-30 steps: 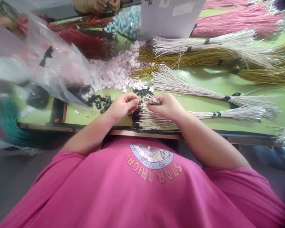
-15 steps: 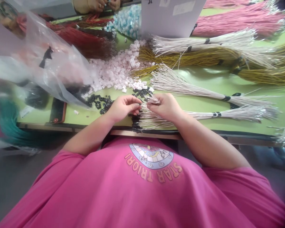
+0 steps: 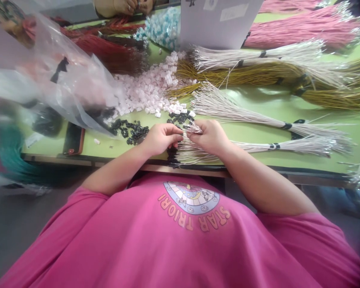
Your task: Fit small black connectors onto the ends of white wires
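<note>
My left hand [image 3: 162, 138] and my right hand [image 3: 208, 136] meet at the near edge of the green table [image 3: 258, 104]. My right hand is closed round a small bunch of white wires [image 3: 193, 127] whose metal tips stick out to the left. My left hand's fingers are curled and pinched right at those tips; what they pinch is too small to make out. Below the hands lies a fan of white wires with black connectors [image 3: 180, 154]. Loose black connectors [image 3: 132, 131] lie just left of my left hand.
A heap of pale pink connectors [image 3: 150, 90] lies beyond the hands. Tied white wire bundles [image 3: 258, 118], yellow bundles [image 3: 258, 74], pink bundles [image 3: 300, 26] and red bundles [image 3: 108, 48] cover the table. A clear plastic bag [image 3: 63, 84] stands left. Another person's hands [image 3: 132, 6] work at the far edge.
My left hand has shifted slightly right, closing up against my right hand at the wire tips. The right hand has stayed nearly still.
</note>
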Action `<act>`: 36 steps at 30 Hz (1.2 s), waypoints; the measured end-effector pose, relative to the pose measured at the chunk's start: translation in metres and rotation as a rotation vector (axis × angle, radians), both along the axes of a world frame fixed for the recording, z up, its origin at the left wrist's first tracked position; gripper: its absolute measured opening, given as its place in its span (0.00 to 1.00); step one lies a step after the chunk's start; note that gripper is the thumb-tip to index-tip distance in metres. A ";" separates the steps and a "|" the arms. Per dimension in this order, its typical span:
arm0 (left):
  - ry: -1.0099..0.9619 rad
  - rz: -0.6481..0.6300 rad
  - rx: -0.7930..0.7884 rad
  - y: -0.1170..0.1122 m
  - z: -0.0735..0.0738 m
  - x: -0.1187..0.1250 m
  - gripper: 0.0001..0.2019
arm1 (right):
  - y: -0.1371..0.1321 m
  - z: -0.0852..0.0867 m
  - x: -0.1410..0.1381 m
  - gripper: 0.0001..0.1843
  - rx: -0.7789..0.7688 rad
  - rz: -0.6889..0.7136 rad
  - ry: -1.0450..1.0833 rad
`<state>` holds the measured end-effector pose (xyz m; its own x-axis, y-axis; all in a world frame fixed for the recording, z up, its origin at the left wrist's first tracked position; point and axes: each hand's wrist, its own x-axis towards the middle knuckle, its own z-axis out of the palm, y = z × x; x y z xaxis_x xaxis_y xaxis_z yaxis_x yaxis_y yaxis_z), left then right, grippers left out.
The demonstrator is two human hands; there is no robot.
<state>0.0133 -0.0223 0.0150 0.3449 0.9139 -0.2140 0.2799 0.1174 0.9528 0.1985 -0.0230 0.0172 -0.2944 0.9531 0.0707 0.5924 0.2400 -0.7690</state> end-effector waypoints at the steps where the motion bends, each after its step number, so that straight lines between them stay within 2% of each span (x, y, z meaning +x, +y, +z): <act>1: 0.018 0.002 0.016 0.000 0.000 0.000 0.09 | 0.000 0.000 0.000 0.08 -0.002 0.000 -0.005; 7: 0.063 -0.001 0.198 0.003 -0.005 0.000 0.10 | 0.000 -0.002 -0.002 0.09 0.010 0.007 -0.012; 11: 0.093 -0.042 0.237 0.001 -0.008 0.001 0.10 | 0.001 -0.003 -0.001 0.09 -0.011 0.033 -0.004; 15: 0.265 -0.126 0.315 -0.004 0.002 -0.010 0.08 | 0.002 -0.001 0.001 0.11 -0.031 0.094 0.005; 18: 0.409 -0.185 0.391 0.002 0.011 -0.032 0.08 | 0.003 0.002 0.005 0.10 0.020 0.124 0.084; 21: 0.540 -0.070 0.408 0.021 0.009 -0.059 0.09 | 0.005 0.005 0.008 0.11 -0.027 0.112 0.122; 22: 0.565 0.001 0.412 0.028 0.005 -0.066 0.08 | 0.006 0.005 0.009 0.12 -0.072 0.111 0.112; 24: 0.583 0.042 0.377 0.042 -0.005 -0.074 0.07 | 0.006 0.006 0.010 0.12 -0.159 0.139 0.100; 27: 0.612 -0.037 0.384 0.054 -0.019 -0.073 0.06 | 0.006 0.006 0.010 0.13 -0.244 0.177 0.132; 30: 0.664 -0.121 0.414 0.056 -0.026 -0.065 0.03 | 0.005 0.007 0.008 0.14 -0.249 0.169 0.130; 33: 0.672 -0.105 0.396 0.052 -0.018 -0.060 0.03 | 0.005 0.008 0.005 0.13 -0.207 0.147 0.087; 36: 0.533 -0.086 0.338 0.040 -0.001 -0.050 0.04 | 0.004 0.008 0.003 0.13 -0.176 0.138 0.061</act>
